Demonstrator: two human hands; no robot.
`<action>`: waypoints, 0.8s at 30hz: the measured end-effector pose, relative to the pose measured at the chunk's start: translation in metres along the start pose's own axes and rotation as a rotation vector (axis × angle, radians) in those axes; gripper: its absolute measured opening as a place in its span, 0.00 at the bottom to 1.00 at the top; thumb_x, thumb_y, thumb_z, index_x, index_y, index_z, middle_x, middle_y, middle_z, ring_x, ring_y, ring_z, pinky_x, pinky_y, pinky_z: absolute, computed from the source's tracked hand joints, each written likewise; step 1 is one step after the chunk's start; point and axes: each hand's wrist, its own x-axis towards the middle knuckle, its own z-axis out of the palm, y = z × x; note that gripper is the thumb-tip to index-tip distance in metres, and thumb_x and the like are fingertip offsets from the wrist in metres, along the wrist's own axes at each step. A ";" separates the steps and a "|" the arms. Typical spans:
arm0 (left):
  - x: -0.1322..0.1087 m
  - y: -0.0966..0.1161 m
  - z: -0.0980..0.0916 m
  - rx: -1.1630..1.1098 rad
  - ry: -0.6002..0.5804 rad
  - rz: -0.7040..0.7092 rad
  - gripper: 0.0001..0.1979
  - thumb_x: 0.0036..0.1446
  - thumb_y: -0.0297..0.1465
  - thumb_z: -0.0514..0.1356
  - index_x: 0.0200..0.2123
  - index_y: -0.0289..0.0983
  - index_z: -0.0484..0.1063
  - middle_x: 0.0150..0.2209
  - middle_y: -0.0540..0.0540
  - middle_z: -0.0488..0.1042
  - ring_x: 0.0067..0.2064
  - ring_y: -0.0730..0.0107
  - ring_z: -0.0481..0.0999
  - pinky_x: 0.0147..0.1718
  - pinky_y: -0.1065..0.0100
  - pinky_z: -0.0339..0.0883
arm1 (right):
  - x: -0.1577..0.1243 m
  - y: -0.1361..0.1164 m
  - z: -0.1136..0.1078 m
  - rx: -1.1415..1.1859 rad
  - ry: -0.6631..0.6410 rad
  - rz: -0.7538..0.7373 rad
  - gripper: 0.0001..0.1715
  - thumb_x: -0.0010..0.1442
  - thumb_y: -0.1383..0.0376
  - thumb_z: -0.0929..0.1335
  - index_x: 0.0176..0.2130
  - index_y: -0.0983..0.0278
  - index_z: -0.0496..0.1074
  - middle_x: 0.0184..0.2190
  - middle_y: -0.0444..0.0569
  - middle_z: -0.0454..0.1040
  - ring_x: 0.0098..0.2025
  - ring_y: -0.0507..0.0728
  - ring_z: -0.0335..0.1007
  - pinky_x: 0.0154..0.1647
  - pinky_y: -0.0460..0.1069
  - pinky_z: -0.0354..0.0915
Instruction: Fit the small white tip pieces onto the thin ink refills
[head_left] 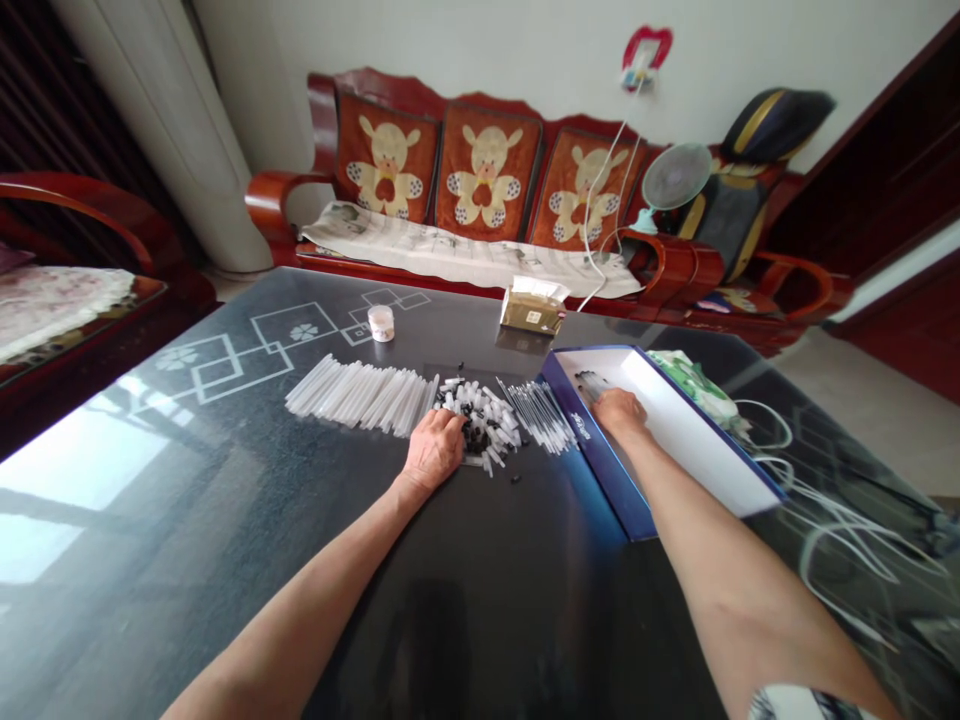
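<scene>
My left hand (433,447) rests knuckles-up on the dark glass table (225,520), its curled fingers at the near edge of a pile of small white and black pen parts (484,410). What the fingers hold is hidden. My right hand (617,410) reaches into a shallow white box with a blue rim (600,470), fingers bent down near a few thin pieces (589,382) at its far end. A row of clear plastic tubes (360,392) lies left of the pile. Thin pen refills (541,412) lie between the pile and the box.
A small white jar (381,322) and a brown tissue pack (532,308) stand farther back on the table. A green-patterned bag (697,385) lies right of the box. A red wooden sofa (480,190) with cushions and a small fan (675,178) stand behind.
</scene>
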 end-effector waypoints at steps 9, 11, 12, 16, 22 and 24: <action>-0.001 -0.001 -0.003 -0.038 0.019 0.002 0.13 0.58 0.24 0.52 0.42 0.37 0.74 0.36 0.44 0.75 0.38 0.64 0.71 0.40 0.65 0.68 | -0.025 0.004 -0.059 0.214 0.388 -0.165 0.11 0.52 0.63 0.66 0.32 0.65 0.77 0.31 0.55 0.79 0.40 0.64 0.76 0.42 0.53 0.67; -0.001 0.000 -0.005 -0.060 0.019 0.023 0.14 0.58 0.24 0.52 0.44 0.37 0.74 0.36 0.44 0.74 0.38 0.64 0.71 0.40 0.65 0.68 | -0.042 -0.001 -0.072 0.433 0.499 -0.241 0.13 0.51 0.62 0.68 0.37 0.65 0.76 0.31 0.53 0.79 0.38 0.62 0.76 0.43 0.52 0.67; -0.001 0.001 -0.006 -0.076 0.019 0.031 0.14 0.59 0.24 0.51 0.45 0.37 0.73 0.36 0.44 0.74 0.38 0.64 0.71 0.41 0.65 0.68 | -0.053 -0.007 -0.074 0.567 0.515 -0.280 0.17 0.51 0.62 0.68 0.41 0.65 0.75 0.32 0.52 0.79 0.36 0.60 0.76 0.42 0.51 0.68; 0.002 0.018 -0.017 -0.190 0.024 0.017 0.16 0.64 0.32 0.50 0.52 0.36 0.68 0.38 0.43 0.74 0.41 0.65 0.73 0.44 0.65 0.69 | -0.105 -0.039 -0.050 1.048 0.294 -0.426 0.40 0.49 0.59 0.70 0.59 0.64 0.60 0.32 0.47 0.78 0.29 0.56 0.75 0.33 0.50 0.71; 0.005 0.046 -0.033 -0.273 -0.126 0.094 0.25 0.64 0.38 0.52 0.61 0.33 0.57 0.44 0.39 0.73 0.44 0.64 0.75 0.41 0.67 0.71 | -0.162 -0.081 0.025 1.389 -0.075 -0.474 0.45 0.49 0.57 0.72 0.62 0.60 0.56 0.30 0.44 0.76 0.27 0.56 0.76 0.30 0.51 0.74; 0.004 0.046 -0.035 -0.237 -0.205 0.080 0.21 0.65 0.32 0.49 0.60 0.34 0.58 0.43 0.41 0.74 0.41 0.66 0.76 0.36 0.69 0.71 | -0.168 -0.085 0.038 1.433 -0.139 -0.449 0.38 0.51 0.56 0.71 0.59 0.61 0.61 0.32 0.47 0.77 0.29 0.57 0.77 0.31 0.51 0.75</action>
